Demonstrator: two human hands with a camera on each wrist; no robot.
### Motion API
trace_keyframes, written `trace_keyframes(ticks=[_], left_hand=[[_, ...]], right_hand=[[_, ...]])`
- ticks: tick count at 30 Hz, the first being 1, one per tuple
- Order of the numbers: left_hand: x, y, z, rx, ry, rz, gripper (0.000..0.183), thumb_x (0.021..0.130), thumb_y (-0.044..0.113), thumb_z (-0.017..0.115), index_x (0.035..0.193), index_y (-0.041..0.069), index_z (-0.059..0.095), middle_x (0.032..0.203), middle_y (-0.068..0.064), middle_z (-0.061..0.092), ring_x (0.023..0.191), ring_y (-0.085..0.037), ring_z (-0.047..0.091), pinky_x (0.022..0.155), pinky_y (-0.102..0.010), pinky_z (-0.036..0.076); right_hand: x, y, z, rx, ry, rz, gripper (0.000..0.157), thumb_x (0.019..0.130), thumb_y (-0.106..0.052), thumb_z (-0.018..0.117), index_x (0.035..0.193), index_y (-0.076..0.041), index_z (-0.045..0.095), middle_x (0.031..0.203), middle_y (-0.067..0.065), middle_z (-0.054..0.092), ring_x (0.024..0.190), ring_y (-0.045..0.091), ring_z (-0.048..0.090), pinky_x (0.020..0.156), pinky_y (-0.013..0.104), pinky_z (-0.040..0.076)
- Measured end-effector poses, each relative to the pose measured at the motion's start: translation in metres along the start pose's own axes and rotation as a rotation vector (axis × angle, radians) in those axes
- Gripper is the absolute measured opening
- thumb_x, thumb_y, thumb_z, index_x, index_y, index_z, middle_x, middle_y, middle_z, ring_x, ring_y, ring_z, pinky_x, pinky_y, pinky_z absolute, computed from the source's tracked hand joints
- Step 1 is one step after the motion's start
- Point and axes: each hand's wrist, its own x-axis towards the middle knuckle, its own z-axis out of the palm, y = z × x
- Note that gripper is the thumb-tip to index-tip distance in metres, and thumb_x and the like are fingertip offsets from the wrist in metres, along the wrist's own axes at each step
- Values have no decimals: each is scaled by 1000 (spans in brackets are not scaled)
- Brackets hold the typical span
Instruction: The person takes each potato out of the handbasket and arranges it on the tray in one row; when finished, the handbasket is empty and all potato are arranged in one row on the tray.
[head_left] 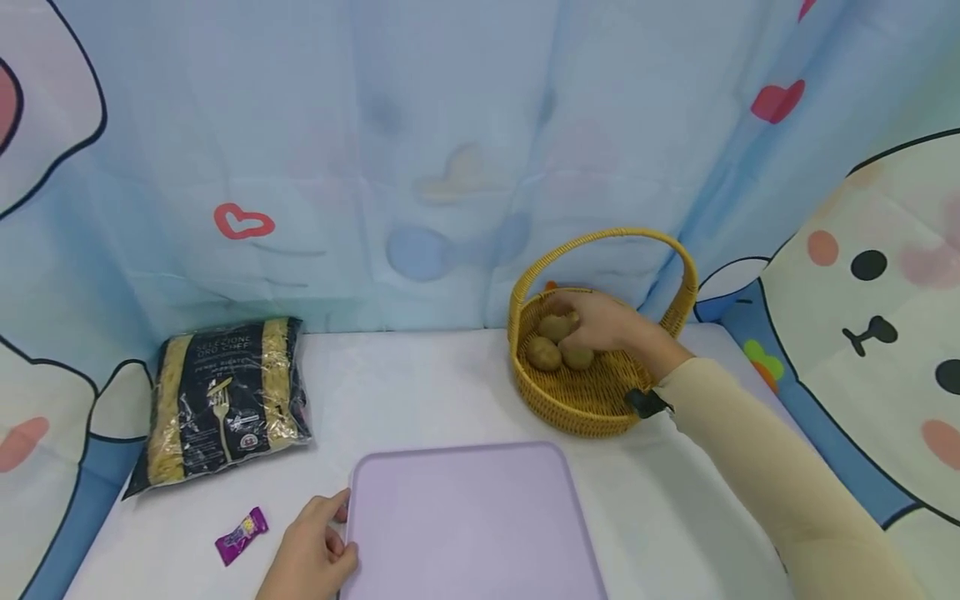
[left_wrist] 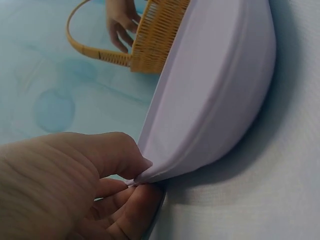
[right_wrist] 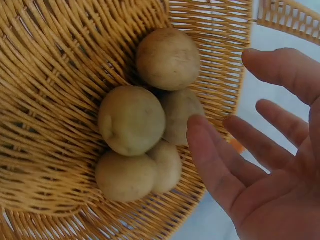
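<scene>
A lilac tray lies on the table, and my left hand is at its left edge. In the left wrist view, the thumb and fingers pinch the tray's rim. To the right behind the tray stands a yellow wicker basket with a tall handle. Several potatoes lie clustered inside it against the wall. My right hand reaches under the handle, over the potatoes. In the right wrist view, its fingers are spread beside the potatoes, with nothing held between them.
At the left back lies a bag of pasta in black and clear wrapping. A small purple wrapped sweet is on the white table left of the tray. A patterned blue curtain hangs behind the table.
</scene>
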Motion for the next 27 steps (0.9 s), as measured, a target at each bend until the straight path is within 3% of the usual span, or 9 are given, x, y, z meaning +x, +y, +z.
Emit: trace_keyframes(ticks=[6, 10, 20, 27], left_hand=[[0, -2, 2, -27, 16, 10, 58, 68, -6, 72, 124, -9, 57, 93, 2, 51, 60, 0, 47, 56, -20, 45], [0, -3, 4, -28, 34, 20, 58, 68, -6, 72, 124, -8, 58, 93, 4, 51, 60, 0, 47, 56, -20, 44], [2, -3, 2, -22, 47, 27, 59, 67, -7, 72, 124, -7, 58, 93, 4, 50, 60, 0, 47, 56, -20, 44], [2, -7, 3, -24, 42, 43, 59, 66, -8, 71, 124, -9, 57, 93, 3, 50, 60, 0, 46, 55, -20, 44]], right_hand=[[12, 1, 14, -4, -117, -32, 65, 77, -18, 74, 137, -8, 51, 127, 16, 58, 119, 34, 52, 97, 51, 42], [19, 1, 20, -54, -150, -42, 64, 78, -18, 75, 136, -4, 52, 128, 17, 57, 120, 34, 52, 99, 50, 41], [30, -7, 28, -273, -167, -29, 55, 76, -31, 79, 125, -13, 62, 118, 5, 62, 108, 27, 55, 89, 53, 39], [34, -10, 35, -208, -247, -53, 50, 83, -18, 74, 127, -3, 55, 120, 12, 59, 115, 31, 54, 94, 46, 43]])
